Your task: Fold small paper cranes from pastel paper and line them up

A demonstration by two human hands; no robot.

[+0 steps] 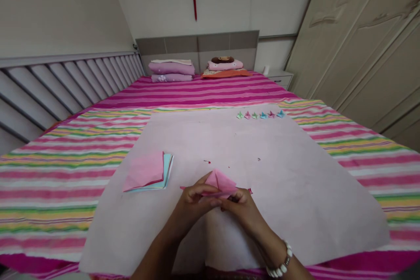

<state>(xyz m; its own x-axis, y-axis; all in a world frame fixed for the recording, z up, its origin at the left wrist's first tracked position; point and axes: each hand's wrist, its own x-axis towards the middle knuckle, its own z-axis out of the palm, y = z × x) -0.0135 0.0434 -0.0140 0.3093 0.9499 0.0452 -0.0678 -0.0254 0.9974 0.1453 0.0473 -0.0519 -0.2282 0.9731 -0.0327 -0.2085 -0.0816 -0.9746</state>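
Note:
Both hands hold a partly folded piece of pink origami paper [220, 180] above the white sheet. My left hand [198, 197] is closed on its left side, thumb along the lower edge and a finger behind the raised peak. My right hand [242, 207] pinches the lower right part, its thumb meeting the left thumb near the middle. A narrow pink end sticks out past the left fingers, and a small dark pink bit shows beyond the right knuckles. The fingers hide the lower folds. To the left lies a stack of square paper [144, 170], pink on top with light blue beneath.
Several small folded paper pieces [255, 115] in green, pink and blue stand in a row at the sheet's far right. Tiny red scraps [207, 162] lie beyond my hands. The white sheet [295, 210] covers part of a striped bed [59, 183], with folded bedding [172, 70] at the headboard.

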